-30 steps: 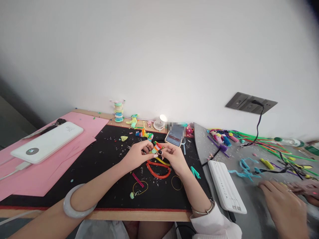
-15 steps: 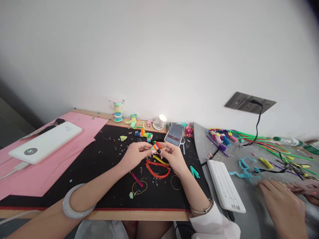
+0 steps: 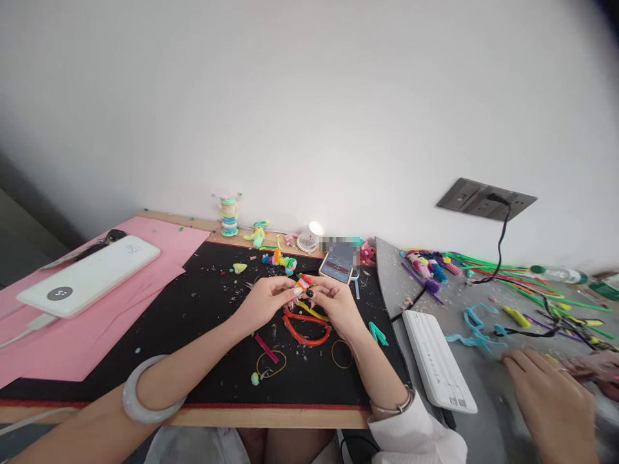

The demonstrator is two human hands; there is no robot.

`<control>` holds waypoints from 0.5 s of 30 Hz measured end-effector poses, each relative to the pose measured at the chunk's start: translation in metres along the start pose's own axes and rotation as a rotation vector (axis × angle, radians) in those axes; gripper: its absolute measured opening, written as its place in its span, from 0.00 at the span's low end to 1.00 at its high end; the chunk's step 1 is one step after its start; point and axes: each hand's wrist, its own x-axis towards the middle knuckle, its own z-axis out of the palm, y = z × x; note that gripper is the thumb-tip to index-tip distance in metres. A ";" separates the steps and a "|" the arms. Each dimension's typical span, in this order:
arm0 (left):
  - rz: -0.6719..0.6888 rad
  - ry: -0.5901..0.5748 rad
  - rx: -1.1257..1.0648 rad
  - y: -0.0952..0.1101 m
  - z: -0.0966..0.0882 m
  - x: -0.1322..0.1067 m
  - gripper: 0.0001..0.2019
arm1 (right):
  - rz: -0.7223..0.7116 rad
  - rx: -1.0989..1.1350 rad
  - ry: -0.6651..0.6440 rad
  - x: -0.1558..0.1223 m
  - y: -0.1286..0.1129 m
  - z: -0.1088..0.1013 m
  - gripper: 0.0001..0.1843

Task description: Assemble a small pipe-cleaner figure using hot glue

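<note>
- Across the left end of the black mat (image 3: 193, 335) lies pink paper (image 3: 106, 341), carrying a white power bank (image 3: 97, 277) near the far left.
- By the back edge of the wooden table (image 3: 271, 419), a striped stacked figure (image 3: 229, 219) stands upright, with a small yellow-green figure (image 3: 258, 236) just to its right.
- The left hand (image 3: 265, 299) is above the middle of the mat, its thumb and fingertips pinched on one side of a small colourful bundle (image 3: 304, 282).
- That bundle, showing red, orange and white, is held up between both hands, towards the mat's back edge. The step in hand looks like fine bending or tucking of its parts; fingers cover much of it, so the exact fold cannot be told.
- Nearer the front edge, a magenta strip (image 3: 267, 349), a bent red strip (image 3: 309, 342) and a yellow strip (image 3: 316, 314) lie loose.
- The right hand (image 3: 336, 303) grips the bundle's other side, fingers drawn narrow. The next move probably calls for one hand to keep it steady while the other presses or turns a small part.
- Behind that hand, near the back edge, rests a phone (image 3: 338, 265); a folded teal strip (image 3: 378, 334) is by the mat's right edge.
</note>
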 end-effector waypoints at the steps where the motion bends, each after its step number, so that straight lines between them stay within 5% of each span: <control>1: -0.008 -0.003 -0.013 0.000 0.000 0.000 0.11 | -0.002 0.005 -0.005 0.000 0.000 0.000 0.13; 15: -0.013 0.022 -0.074 0.004 -0.002 0.000 0.12 | 0.001 0.060 0.013 0.001 0.007 -0.003 0.09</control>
